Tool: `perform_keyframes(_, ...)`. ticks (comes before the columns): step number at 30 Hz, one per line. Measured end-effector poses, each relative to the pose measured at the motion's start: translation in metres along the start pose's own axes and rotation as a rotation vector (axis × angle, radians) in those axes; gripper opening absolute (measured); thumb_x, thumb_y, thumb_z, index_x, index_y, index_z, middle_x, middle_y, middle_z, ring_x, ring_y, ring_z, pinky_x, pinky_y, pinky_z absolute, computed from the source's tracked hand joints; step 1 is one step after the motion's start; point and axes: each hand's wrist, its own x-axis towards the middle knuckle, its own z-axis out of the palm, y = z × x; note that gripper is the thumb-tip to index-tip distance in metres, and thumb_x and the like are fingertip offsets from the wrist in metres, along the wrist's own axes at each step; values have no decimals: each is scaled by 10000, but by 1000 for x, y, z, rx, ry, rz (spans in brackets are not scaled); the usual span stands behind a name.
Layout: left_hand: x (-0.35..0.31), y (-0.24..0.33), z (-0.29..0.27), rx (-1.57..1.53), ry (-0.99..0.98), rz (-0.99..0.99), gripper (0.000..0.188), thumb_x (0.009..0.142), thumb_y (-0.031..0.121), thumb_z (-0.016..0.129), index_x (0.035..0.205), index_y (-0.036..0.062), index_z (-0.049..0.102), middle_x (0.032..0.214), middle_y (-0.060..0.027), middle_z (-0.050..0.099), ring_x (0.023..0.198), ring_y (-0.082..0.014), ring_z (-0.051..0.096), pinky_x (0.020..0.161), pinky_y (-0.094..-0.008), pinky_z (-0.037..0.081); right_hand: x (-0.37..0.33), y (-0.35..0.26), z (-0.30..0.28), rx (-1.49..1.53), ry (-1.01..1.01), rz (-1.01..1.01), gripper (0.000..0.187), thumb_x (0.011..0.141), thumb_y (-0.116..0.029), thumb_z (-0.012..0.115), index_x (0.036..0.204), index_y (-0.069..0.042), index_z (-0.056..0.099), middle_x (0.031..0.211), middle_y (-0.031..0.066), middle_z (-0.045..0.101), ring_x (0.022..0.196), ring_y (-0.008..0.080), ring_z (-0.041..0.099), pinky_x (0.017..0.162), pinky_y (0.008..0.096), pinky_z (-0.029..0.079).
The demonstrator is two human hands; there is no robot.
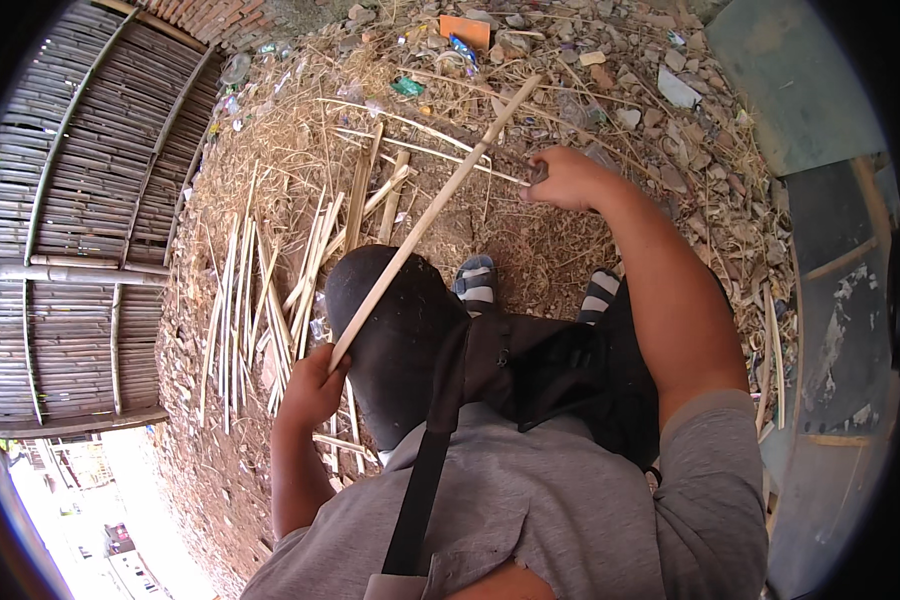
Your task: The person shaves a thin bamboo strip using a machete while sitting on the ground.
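My left hand (313, 388) is closed round the lower end of a long pale bamboo strip (438, 206). The strip slants up and away to the right, crossing in front of my dark-clad left knee (380, 285). Farther out on the right, my right hand (570, 180) grips a knife with a dark, narrow blade (510, 157). The blade points left and meets the strip in its upper part; whether it cuts into the wood cannot be made out. Its handle is mostly hidden in my fist.
Split bamboo strips (232, 310) lie in a loose pile left of my knee. Shavings and straw (270, 130) cover the ground, with rubble and litter (660, 150) at the far right. A bamboo-slat wall (80, 200) stands left; grey panels (835, 330) stand right.
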Motion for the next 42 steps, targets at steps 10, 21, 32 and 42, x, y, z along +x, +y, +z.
perform_keyframes(10,-5,7,1,90,84,85,224,972,190,608,862,9,534,708,-240,608,676,-486,596,584,-511,443,-34,-59,20,-234,-199,-300,408,810,-352,777,1097,-69,715,909,162,716,908,320,705,816,442,535)
perform_keyframes(21,0,12,-4,59,41,43,225,975,217,607,901,7,573,772,-252,624,768,-479,618,649,-503,465,-23,-46,23,-94,-126,-187,374,826,-331,760,1066,-49,707,918,162,709,898,325,697,811,434,535)
perform_keyframes(32,5,0,-9,-53,-44,29,227,997,228,589,976,4,614,729,-179,620,671,-305,608,649,-419,470,-2,-4,-1,40,36,-38,540,790,-402,798,1157,-21,692,1027,186,724,982,314,701,877,409,534)
perform_keyframes(42,6,-1,-6,-86,-51,44,229,1008,225,589,999,-1,621,687,-112,590,639,-194,541,630,-374,455,-7,-17,9,-6,-207,-170,493,811,-373,777,1127,-4,688,988,168,726,944,304,702,852,410,536)
